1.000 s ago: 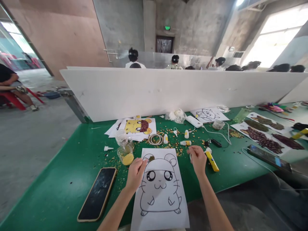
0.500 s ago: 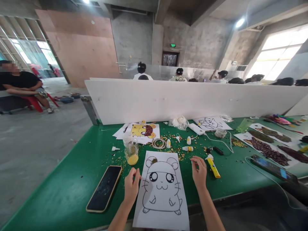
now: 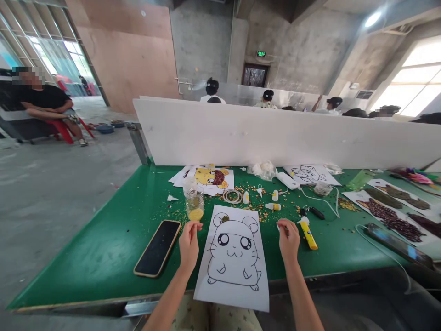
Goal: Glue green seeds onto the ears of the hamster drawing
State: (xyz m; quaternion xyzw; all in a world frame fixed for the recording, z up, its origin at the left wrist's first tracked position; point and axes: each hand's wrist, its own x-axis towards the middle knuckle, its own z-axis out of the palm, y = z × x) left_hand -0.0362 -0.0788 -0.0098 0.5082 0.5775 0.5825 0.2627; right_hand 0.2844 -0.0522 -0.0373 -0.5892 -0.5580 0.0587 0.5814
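A sheet of white paper (image 3: 234, 262) with a line drawing of a hamster lies in front of me, its near end past the table edge. One ear of the drawing holds a small dark green patch of grains (image 3: 225, 219). My left hand (image 3: 189, 243) is closed in a pinch, left of the sheet and just below a clear plastic jar (image 3: 195, 202) with yellow grains at its bottom. To the right of the sheet, my right hand (image 3: 288, 239) is closed too, near a yellow glue bottle (image 3: 308, 233). Whatever either pinch holds is too small to make out.
A phone (image 3: 157, 248) lies at the left. Small glue bottles (image 3: 273, 207), a tape roll (image 3: 232, 196), scattered grains and a white power bank (image 3: 288, 180) with a cable lie behind the sheet. Seed-covered pictures (image 3: 392, 214) are at the right. A white panel (image 3: 275, 133) borders the table's back.
My view has shifted, so the table appears higher and further right. Both hands stay on either side of the sheet, and the fingers of my right hand are curled in more.
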